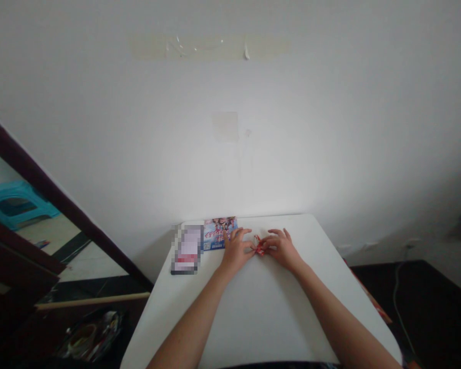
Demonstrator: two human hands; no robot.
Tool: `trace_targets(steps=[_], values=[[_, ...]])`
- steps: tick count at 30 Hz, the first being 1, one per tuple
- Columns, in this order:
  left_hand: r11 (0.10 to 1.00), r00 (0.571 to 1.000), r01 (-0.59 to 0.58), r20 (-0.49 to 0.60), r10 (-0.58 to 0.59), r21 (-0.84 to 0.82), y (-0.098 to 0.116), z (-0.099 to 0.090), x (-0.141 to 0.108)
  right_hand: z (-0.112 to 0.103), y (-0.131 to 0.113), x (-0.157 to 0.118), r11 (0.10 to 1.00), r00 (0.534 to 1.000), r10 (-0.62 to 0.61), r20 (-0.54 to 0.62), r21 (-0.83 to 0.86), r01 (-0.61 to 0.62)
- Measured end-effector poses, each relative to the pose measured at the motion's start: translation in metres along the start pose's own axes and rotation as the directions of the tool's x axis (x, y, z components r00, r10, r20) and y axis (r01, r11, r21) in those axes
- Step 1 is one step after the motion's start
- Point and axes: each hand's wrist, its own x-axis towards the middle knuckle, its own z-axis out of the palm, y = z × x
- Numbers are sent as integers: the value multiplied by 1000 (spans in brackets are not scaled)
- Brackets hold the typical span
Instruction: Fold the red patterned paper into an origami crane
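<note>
A small red and white piece (258, 249), too small to make out clearly, is between my hands over the white table (253, 318). My left hand (237, 249) pinches its left side between thumb and a finger, with the other fingers raised. On the right side, the fingertips of my right hand (281, 248) are closed on the same piece. Just behind my left hand lies a colourful printed sheet (214, 233), partly covered by its fingers. A phone-like object (188, 248), blurred by pixels, rests left of the sheet.
The table's far edge meets a white wall (230, 169) with tape marks. Left of the table are a dark frame (61, 189), a blue stool (21, 202) and a bag of items (92, 333) on the floor. A pale cable (396, 287) hangs at the right.
</note>
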Motion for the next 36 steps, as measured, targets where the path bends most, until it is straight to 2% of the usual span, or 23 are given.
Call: trace_targets(steps=[10,15,20,26,32,36], values=[[999,996,-47,81,47,0,1,-5,2,-5,-5,-2,1000,998,26,59,-16,-25],[999,992,-31,120,29,12,-1,-12,3,-13,-11,-7,1000,995,19,103,-16,-17],[1000,988,19,153,-17,-14,-7,-16,2,-17,-17,-10,999,995,30,100,17,-32],[999,996,44,79,-44,-4,2,-8,0,-4,-15,-5,987,993,114,17,108,-115],[1000,1000,22,-3,-22,-21,8,-2,-2,0,-11,-5,994,997,74,-1,78,-74],[999,1000,27,13,-27,-17,8,-3,-3,-1,-11,-6,999,999,52,-3,10,-52]])
